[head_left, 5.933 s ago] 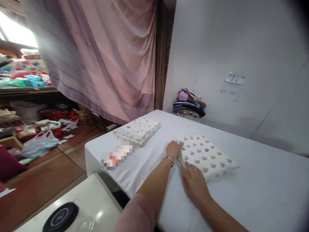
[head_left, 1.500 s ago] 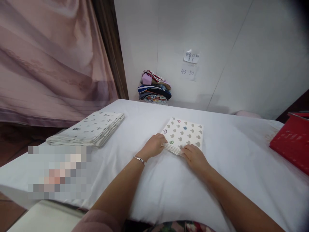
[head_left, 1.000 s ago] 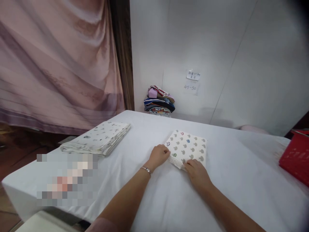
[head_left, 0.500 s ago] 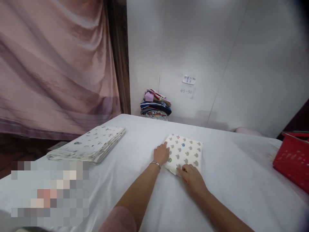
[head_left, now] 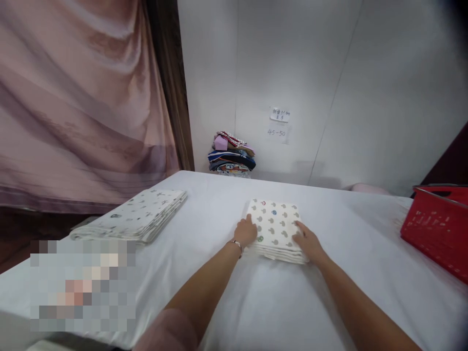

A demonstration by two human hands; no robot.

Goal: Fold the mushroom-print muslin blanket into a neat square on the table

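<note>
A folded cream cloth [head_left: 278, 222] with a grey, red, blue and green mushroom print lies on the white-covered table [head_left: 219, 214]. Its layered folded edge faces me. My left hand [head_left: 245, 232], with a bracelet at the wrist, grips the cloth's left side, thumb on top. On the opposite side my right hand [head_left: 309, 241] holds the right edge, its thumb and forefinger over the top surface. The fingers beneath or beside the cloth are partly hidden. Farther left lies a larger folded white cloth [head_left: 139, 214] with small dark prints, apart from both hands.
A red basket [head_left: 435, 234] stands at the right edge of the table. Beyond the far edge, a pile of folded fabrics [head_left: 232, 155] rests against the wall below a paper sign [head_left: 278, 125]. A pink curtain [head_left: 84, 97] hangs at left. A blurred patch [head_left: 84, 287] covers the lower left.
The mushroom-print cloth has turned so its layered edge faces me squarely. My right hand has moved from its near edge to its right side. The view has shifted slightly.
</note>
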